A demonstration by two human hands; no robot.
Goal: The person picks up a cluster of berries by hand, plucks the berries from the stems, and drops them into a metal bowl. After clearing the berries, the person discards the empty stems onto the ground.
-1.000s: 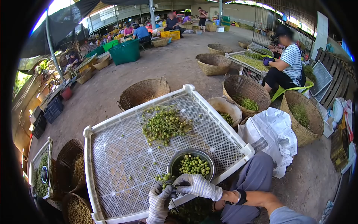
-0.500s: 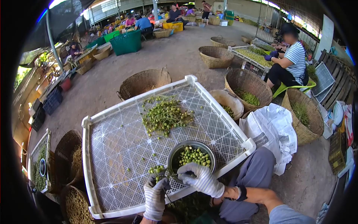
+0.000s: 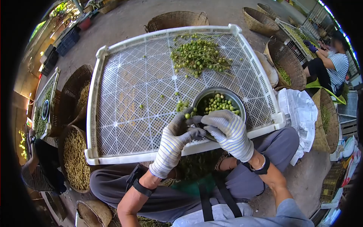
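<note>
My left hand (image 3: 174, 139), in a striped grey-tipped glove, is curled at the near side of the tray, with a green fruit at its fingertips. Close by on the right, my right hand (image 3: 230, 132), gloved alike, has its fingers bent together over the near rim of a metal bowl (image 3: 243, 106). Whatever lies between those fingertips is too small to make out. Round green fruits (image 3: 221, 104) fill part of the bowl. A pile of stemmed green fruits (image 3: 198, 55) lies on the white mesh tray (image 3: 128, 94), and a few loose ones are scattered nearer me.
Woven baskets (image 3: 75, 159) stand left of the tray, one holding pale yellowish fruits. More baskets (image 3: 285, 64) and a crumpled white sack (image 3: 298, 117) are on the right. A person in a striped shirt (image 3: 336, 64) sits at another tray at the right. Another person's arm shows at far left.
The view has tilted down, showing my legs and more of the left baskets. The stem bunch that was at my left hand no longer hangs there. My hands are closer together.
</note>
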